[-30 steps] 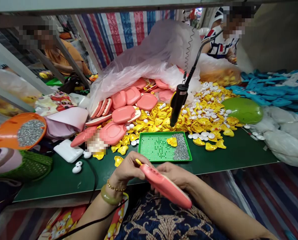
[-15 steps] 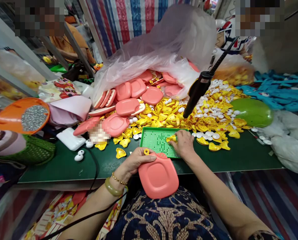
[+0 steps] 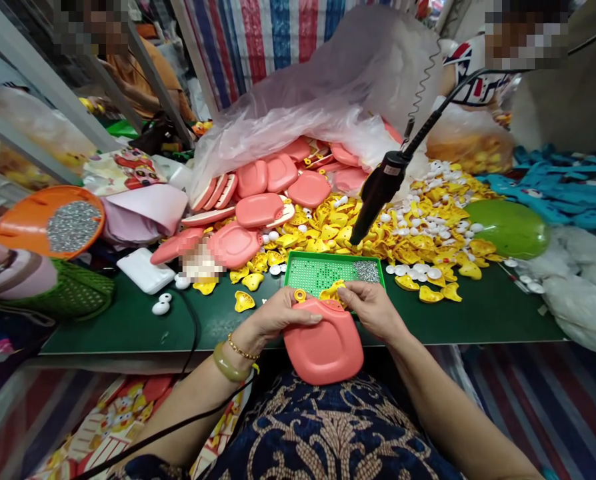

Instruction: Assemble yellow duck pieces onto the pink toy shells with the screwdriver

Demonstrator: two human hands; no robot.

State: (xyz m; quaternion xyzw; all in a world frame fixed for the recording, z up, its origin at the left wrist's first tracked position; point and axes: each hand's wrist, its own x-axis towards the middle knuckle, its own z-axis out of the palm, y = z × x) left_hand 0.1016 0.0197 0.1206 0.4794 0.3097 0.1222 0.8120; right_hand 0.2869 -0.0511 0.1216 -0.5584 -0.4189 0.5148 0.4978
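Note:
My left hand [image 3: 283,313] grips a coral-pink plastic panel [image 3: 325,347] by its upper left corner, thumb on the front. A small yellow ring [image 3: 300,295] shows at that corner, beside the fingers. My right hand [image 3: 373,308] pinches a yellow plastic shell piece [image 3: 333,291] at the panel's top edge, over its small holes. Whether the two parts touch is hard to see. Just behind both hands lies a green perforated tray [image 3: 303,268], with small metal screws [image 3: 367,271] at its right end.
A black electric screwdriver [image 3: 378,193] hangs tip-down behind the tray. Beyond lie heaped yellow shells [image 3: 338,223], white pieces [image 3: 433,200] and stacked pink panels [image 3: 258,209]. An orange bowl of screws [image 3: 25,217] stands left, a green bowl [image 3: 508,228] right. Co-workers sit behind.
My right hand has come from the tray to the panel's top edge, bringing the yellow shell piece. The screws in the tray are now uncovered. The screwdriver has swung left in view.

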